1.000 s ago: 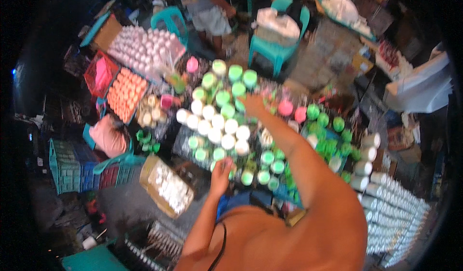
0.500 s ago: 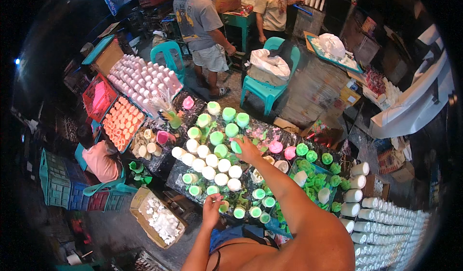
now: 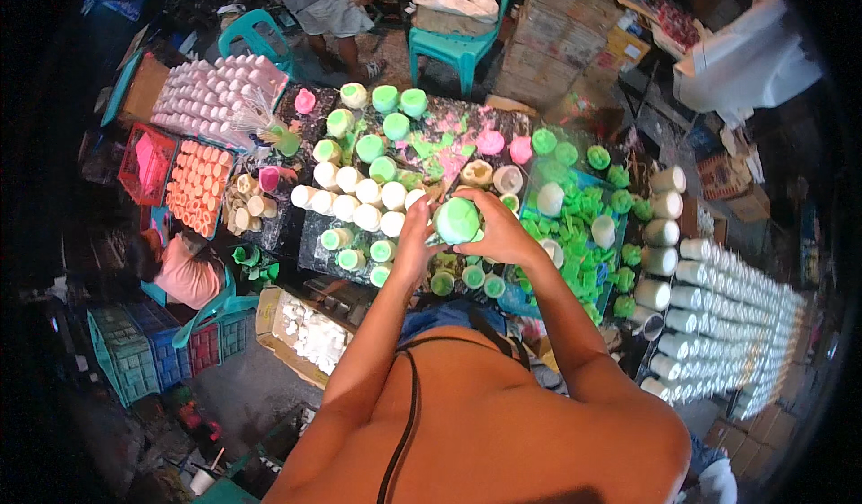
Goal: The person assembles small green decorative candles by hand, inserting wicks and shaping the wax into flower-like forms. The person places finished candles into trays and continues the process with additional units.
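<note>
Close in front of my body, a round mould with a bright green top (image 3: 458,221) is held between both hands. My left hand (image 3: 415,242) is closed against its left side, and my right hand (image 3: 496,226) grips it from the right with the thumb and fingers around its rim. Rows of plain white-topped moulds (image 3: 345,206) stand just left of my hands. More green-filled moulds (image 3: 383,170) are beyond them on the dark table (image 3: 310,235), and a few stand nearer me. The underside of the held piece is hidden.
Right of my hands, a teal tray (image 3: 516,303) holds green scraps; green ruffled pieces (image 3: 621,201) line its side. White cylinders (image 3: 661,233) stand in rows further right. A cardboard box (image 3: 269,314) of white pieces is at lower left. A seated person (image 3: 190,275) and a standing person (image 3: 328,6) are nearby.
My right hand has drawn back from the far moulds with a green-topped one. My left hand has come up from the near edge to meet it. The view has tilted downward.
</note>
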Available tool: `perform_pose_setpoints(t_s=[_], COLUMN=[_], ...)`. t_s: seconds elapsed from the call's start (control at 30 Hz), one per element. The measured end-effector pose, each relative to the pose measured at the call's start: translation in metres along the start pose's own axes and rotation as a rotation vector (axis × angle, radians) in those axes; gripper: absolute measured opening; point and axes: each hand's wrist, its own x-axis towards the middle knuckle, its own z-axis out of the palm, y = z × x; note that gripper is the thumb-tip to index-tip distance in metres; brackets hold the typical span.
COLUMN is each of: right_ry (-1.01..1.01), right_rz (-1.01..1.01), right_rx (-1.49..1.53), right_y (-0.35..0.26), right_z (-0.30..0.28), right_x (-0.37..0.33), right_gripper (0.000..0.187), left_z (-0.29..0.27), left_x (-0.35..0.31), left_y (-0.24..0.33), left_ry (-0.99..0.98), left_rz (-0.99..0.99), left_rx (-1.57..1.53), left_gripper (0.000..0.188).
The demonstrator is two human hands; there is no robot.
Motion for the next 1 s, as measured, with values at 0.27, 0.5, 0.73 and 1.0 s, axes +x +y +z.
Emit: perform_pose_setpoints(t_s=[0.27, 0.5, 0.73, 1.0], right_ry=[0.244, 0.822, 0.971, 1.098], right_rz=[0.072, 0.351, 0.396, 0.292], right_rx=[0.376, 0.782, 0.634, 0.489], right_y=[-0.043, -0.027, -0.016, -0.004], right_z=[-0.015, 0.03, 0.012, 0.011], right_x=[-0.05, -0.065, -0.105, -0.14], right_gripper=[0.088, 0.064, 0.049, 0.046], left_z=[0.047, 0.107, 0.135, 0.165], left_x=[0.009, -0.006, -0.016, -0.018], left_y=[0.01, -0.01, -0.018, -0.052], left_ry=[-0.188, -0.349, -0.54, -0.412], left_rz=[-0.047, 0.028, -0.052, -0.145], left_rx=[-0.182, -0.287, -0.199, -0.071], left_gripper=[0.048, 0.041, 0.037, 0.038])
